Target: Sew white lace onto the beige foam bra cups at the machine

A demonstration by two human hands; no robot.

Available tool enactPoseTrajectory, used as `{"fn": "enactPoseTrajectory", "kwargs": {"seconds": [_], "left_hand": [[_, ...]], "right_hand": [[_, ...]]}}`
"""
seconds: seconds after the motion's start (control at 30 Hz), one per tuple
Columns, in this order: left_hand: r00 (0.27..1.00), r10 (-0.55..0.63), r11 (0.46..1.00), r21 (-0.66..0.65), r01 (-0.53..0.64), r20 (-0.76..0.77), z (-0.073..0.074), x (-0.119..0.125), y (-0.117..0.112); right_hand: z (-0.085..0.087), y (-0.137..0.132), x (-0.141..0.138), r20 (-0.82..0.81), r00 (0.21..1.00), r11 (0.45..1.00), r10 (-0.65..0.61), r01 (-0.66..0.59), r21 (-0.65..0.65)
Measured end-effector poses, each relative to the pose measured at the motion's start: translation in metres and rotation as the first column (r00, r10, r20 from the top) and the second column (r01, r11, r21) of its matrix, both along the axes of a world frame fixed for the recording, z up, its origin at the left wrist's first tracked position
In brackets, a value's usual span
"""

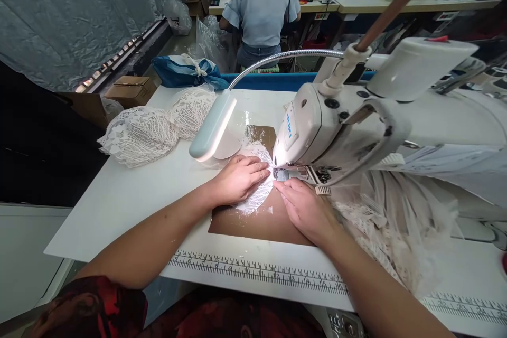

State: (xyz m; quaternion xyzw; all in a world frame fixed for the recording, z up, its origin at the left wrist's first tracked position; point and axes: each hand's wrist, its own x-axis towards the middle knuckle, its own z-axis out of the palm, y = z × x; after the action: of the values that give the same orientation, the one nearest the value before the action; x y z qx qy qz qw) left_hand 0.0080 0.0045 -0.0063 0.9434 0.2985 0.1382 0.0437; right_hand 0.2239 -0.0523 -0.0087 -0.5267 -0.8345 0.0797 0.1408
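Observation:
A white lace piece (253, 202) lies under the head of a JUKI sewing machine (303, 124), its right edge at the needle area. My left hand (240, 178) rests flat on the lace with fingers stretched toward the needle. Right of it, my right hand (307, 206) has its fingers together, the fingertips at the lace edge just in front of the presser foot. The thumb of that hand is hidden, and the lace seems pinched there. A brown sheet (253, 227) lies beneath the lace and both hands.
A lit lamp (214, 125) on a bendable neck hangs left of the machine. White lace bundles (146, 134) lie on the table's left, sheer lace fabric (400, 222) on the right. A printed ruler (253, 270) runs along the front edge. Another person (263, 8) sits ahead, facing away.

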Motion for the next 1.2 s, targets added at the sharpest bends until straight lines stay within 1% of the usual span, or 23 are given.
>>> {"fn": "enactPoseTrajectory", "kwargs": {"seconds": [0.1,0.23,0.33,0.5,0.67,0.77,0.9,1.07,1.2], "left_hand": [[1.0,-0.014,1.0,0.015,0.014,-0.028,0.003,-0.002,-0.003],[0.994,-0.105,0.994,0.003,0.105,-0.038,0.008,-0.004,-0.007],[0.985,-0.168,0.986,-0.023,0.167,-0.028,0.008,-0.005,-0.009],[0.975,-0.221,0.974,-0.046,0.221,-0.014,0.006,-0.003,-0.01],[0.977,-0.214,0.974,-0.069,0.214,0.009,0.005,-0.004,-0.01],[0.98,-0.197,0.977,-0.082,0.198,0.018,0.006,-0.004,-0.011],[0.984,-0.177,0.982,-0.07,0.175,-0.019,0.007,-0.002,-0.011],[0.993,-0.108,0.993,-0.046,0.106,-0.052,0.009,0.005,-0.013],[0.995,-0.082,0.996,-0.033,0.08,-0.056,0.009,0.007,-0.015]], "right_hand": [[0.0,0.0,0.001,-0.022,1.0,1.0,-0.02,0.02,-0.001],[0.001,-0.002,0.001,-0.018,0.998,0.998,-0.053,0.053,-0.016],[0.002,-0.002,0.001,-0.007,0.997,0.997,-0.071,0.071,-0.021],[0.002,-0.003,0.0,0.016,0.999,0.999,-0.037,0.037,-0.008],[-0.001,-0.004,-0.001,0.117,0.993,0.999,0.006,-0.012,0.047],[-0.002,-0.004,-0.001,0.12,0.993,0.996,0.008,-0.018,0.085],[-0.004,-0.004,-0.002,0.119,0.993,0.993,-0.016,0.002,0.116],[-0.004,-0.004,-0.003,0.171,0.984,0.993,-0.044,0.023,0.119],[-0.004,-0.004,-0.003,0.163,0.985,0.994,-0.047,0.031,0.103]]}}
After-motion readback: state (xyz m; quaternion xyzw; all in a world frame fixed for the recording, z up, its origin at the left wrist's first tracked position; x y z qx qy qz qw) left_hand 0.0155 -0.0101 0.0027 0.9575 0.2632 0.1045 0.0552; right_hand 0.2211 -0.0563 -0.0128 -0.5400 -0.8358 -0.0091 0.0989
